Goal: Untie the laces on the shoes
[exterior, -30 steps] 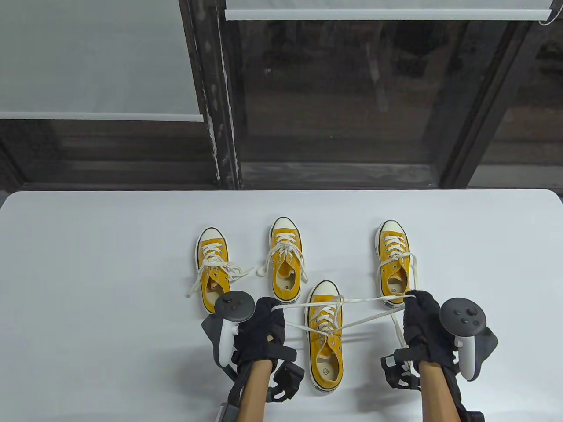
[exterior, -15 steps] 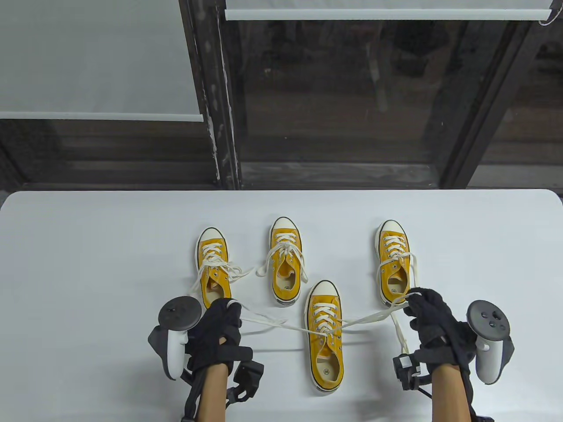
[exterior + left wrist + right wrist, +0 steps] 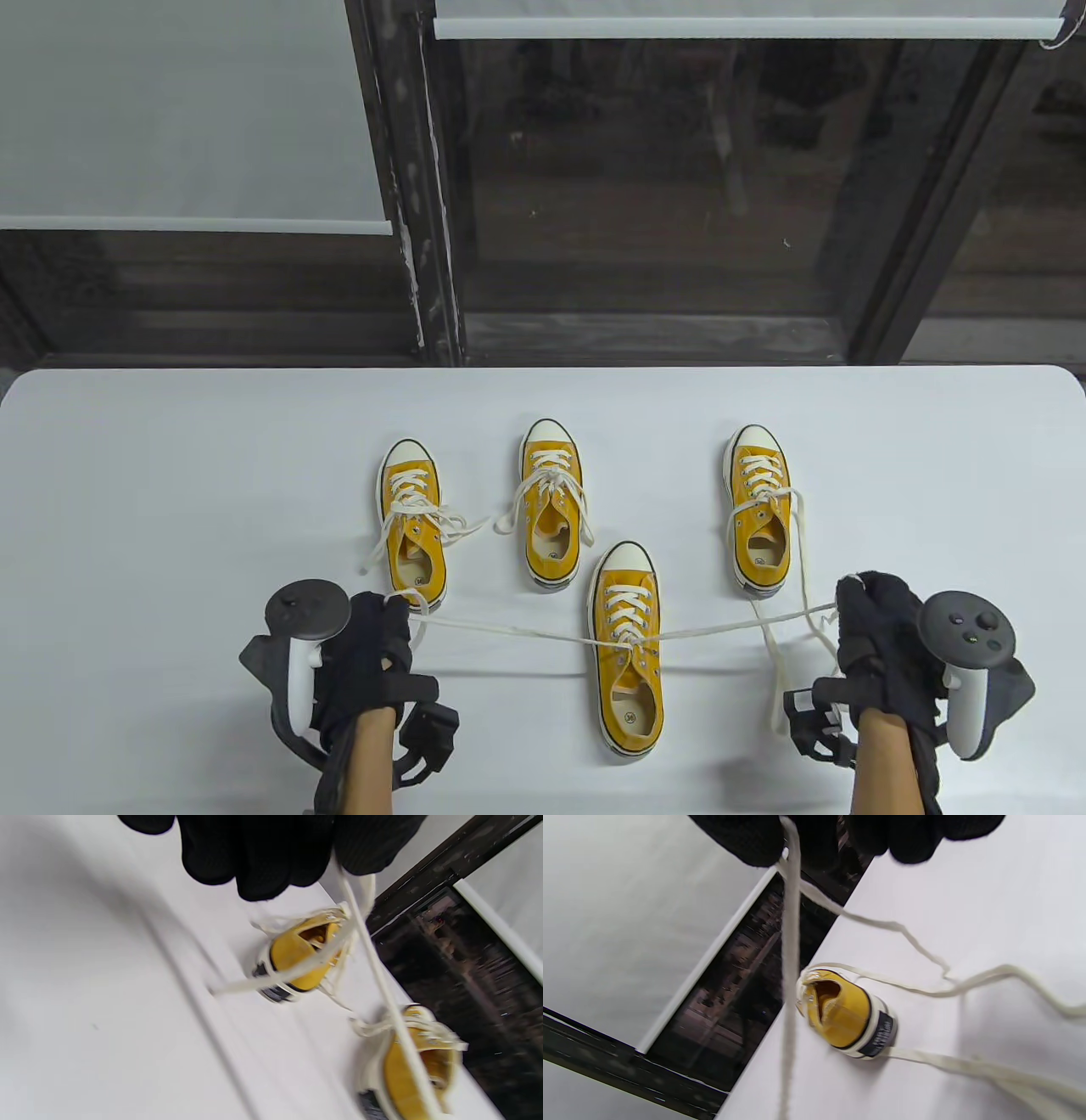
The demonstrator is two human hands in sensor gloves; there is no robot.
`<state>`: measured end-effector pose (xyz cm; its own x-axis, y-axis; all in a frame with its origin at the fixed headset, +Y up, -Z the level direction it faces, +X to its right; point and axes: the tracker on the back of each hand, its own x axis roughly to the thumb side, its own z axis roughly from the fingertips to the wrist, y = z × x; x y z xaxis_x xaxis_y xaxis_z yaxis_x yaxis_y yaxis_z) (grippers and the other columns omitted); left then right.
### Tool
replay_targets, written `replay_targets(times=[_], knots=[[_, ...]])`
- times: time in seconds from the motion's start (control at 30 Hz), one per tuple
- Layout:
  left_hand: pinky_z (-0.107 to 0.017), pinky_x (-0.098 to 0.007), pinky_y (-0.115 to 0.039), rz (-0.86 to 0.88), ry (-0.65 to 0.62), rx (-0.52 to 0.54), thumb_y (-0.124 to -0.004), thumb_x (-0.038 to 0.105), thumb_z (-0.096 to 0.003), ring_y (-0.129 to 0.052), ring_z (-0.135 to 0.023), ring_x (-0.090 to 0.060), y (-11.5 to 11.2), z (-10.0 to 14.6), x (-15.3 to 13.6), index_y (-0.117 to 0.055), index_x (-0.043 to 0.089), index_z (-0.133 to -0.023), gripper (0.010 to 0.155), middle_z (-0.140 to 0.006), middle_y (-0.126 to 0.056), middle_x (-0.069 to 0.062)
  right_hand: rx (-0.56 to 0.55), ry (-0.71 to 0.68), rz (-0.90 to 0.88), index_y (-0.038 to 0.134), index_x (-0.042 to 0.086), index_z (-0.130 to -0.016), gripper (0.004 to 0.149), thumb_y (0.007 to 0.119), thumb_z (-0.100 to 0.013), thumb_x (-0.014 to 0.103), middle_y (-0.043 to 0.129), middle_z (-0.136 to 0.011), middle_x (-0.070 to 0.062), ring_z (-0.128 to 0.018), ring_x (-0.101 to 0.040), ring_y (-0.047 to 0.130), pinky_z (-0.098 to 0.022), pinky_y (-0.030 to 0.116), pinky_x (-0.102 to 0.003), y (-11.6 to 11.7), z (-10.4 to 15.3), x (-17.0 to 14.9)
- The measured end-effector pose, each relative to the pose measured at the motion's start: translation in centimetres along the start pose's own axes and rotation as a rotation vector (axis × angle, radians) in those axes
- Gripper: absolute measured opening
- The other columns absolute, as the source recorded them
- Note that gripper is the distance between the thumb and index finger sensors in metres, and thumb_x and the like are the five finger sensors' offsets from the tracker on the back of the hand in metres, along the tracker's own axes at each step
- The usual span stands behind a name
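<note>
Moved: my left hand (image 3: 361,654) and right hand (image 3: 882,637) are wider apart than a second ago, drawing the lace (image 3: 509,630) taut. Fingers: each hand pinches one lace end. Item: nearest yellow sneaker (image 3: 628,649), front centre of the table (image 3: 170,475); a crossing remains at its eyelets. Method: I pull level and evenly, so the shoe doesn't drag. Three other sneakers wait behind.

Black knit gloves cover the left grip (image 3: 365,654) and right grip (image 3: 882,641), each backed by a dark-ringed, white-handled tracker.
</note>
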<state>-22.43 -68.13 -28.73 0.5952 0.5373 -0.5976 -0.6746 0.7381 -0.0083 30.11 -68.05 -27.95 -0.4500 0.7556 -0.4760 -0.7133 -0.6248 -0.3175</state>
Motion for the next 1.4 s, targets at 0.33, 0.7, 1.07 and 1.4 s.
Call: replay_targets(times=[0.33, 0.7, 1.07, 1.4], knots=[[-0.082, -0.071, -0.006, -0.300, -0.208, 0.017, -0.067, 0.059, -0.0604, -0.010, -0.123, -0.033, -2.1, 1.1, 3.1, -0.030, 0.042, -0.120, 0.073, -0.132, -0.028, 0.002, 0.088, -0.187, 0.179, 0.040, 0.018, -0.119, 0.063, 0.066, -0.067, 0.041, 0.050, -0.114, -0.019, -0.102, -0.045, 0.060, -0.071, 0.052, -0.063, 2.2, 1.4, 2.4], [-0.082, -0.071, -0.010, -0.369, -0.351, -0.096, -0.066, 0.059, -0.0592, -0.014, -0.122, -0.035, -4.8, 2.0, 4.0, -0.032, 0.041, -0.120, 0.072, -0.132, -0.031, 0.001, 0.645, -0.316, 0.712, 0.048, 0.011, -0.112, 0.074, 0.068, -0.061, 0.060, 0.072, -0.093, -0.008, -0.071, -0.023, 0.086, -0.061, 0.068, -0.050, 14.0, 5.6, 4.4], [-0.082, -0.071, -0.012, -0.404, -0.398, -0.144, -0.066, 0.059, -0.0591, -0.015, -0.122, -0.036, -5.9, 2.4, 4.4, -0.032, 0.038, -0.120, 0.073, -0.131, -0.032, -0.001, 0.377, -0.356, 0.850, 0.079, 0.011, -0.090, 0.042, 0.069, -0.064, 0.043, 0.092, -0.060, 0.005, -0.039, -0.007, 0.096, -0.043, 0.081, -0.036, 15.6, 6.3, 4.1], [-0.082, -0.071, -0.013, -0.402, -0.403, -0.172, -0.066, 0.059, -0.0591, -0.015, -0.122, -0.036, -6.1, 2.3, 4.7, -0.032, 0.037, -0.120, 0.073, -0.131, -0.031, -0.002, 0.237, -0.372, 0.676, 0.086, 0.009, -0.086, 0.040, 0.071, -0.061, 0.037, 0.095, -0.055, 0.001, -0.034, -0.010, 0.097, -0.041, 0.081, -0.037, 10.9, 4.9, 7.1]])
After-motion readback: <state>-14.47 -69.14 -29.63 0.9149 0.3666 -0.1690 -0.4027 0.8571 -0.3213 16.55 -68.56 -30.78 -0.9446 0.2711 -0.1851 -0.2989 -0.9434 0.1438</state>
